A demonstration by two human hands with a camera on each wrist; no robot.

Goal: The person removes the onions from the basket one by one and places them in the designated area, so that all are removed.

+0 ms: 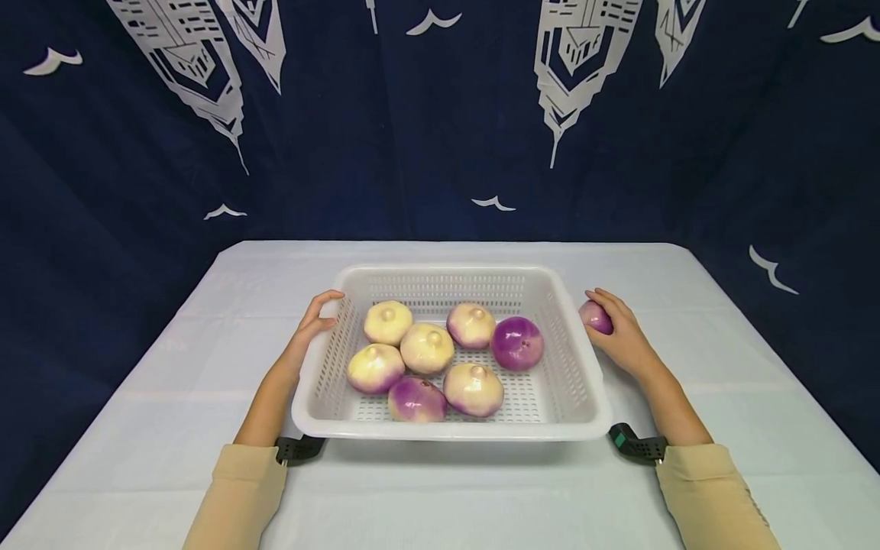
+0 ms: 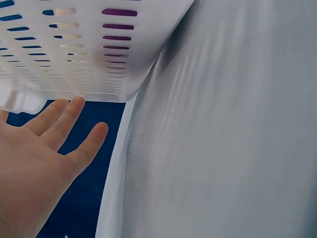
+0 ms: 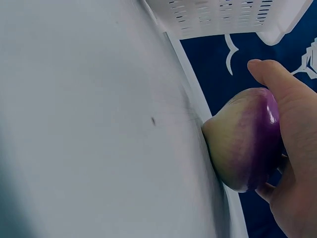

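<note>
My left hand (image 1: 311, 330) is at the left end of a white plastic basket (image 1: 447, 430), with its fingertips right at the rim. The left wrist view shows those fingers (image 2: 91, 144) extended and spread beside the slotted wall, holding nothing. Just beyond the basket's right side, my right hand (image 1: 622, 336) has its thumb and fingers around a purple-and-cream onion (image 1: 596, 317). From the right wrist, this onion (image 3: 245, 141) shows its pointed end at the white tabletop, partly hidden by the hand.
Several onions (image 1: 427, 348) lie inside the basket, some cream side up, others purple. A white cloth (image 1: 440, 496) covers the table. Behind it hangs a dark blue curtain (image 1: 385, 137) with white print.
</note>
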